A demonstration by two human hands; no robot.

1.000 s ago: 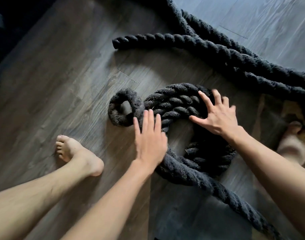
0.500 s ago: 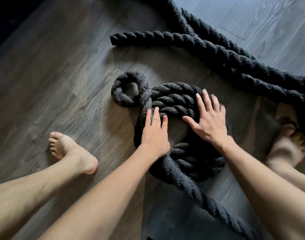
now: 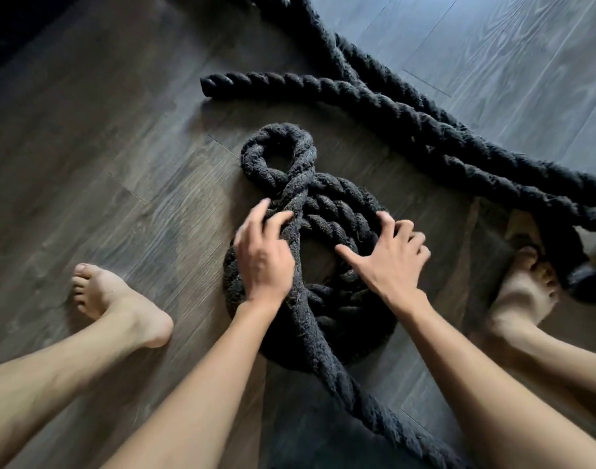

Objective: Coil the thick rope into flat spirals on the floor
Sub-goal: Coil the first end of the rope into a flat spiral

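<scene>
While our left hand (image 3: 264, 262) curls its fingers around the black rope (image 3: 327, 211) crossing the coil, our right hand (image 3: 389, 262) presses splayed fingers at three o'clock on it.

Likely home: wood-plank floor (image 3: 97, 137), bare feet (image 3: 120, 306).

Bare forearms, no sleeves, hands (image 3: 266, 262) ungloved, bare legs, feet (image 3: 120, 302) unshod

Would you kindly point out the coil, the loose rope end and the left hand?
coil (image 3: 354, 319): head view, its lower right turns.
loose rope end (image 3: 208, 85): head view, the cut tip.
left hand (image 3: 264, 262): head view, its back.
</scene>
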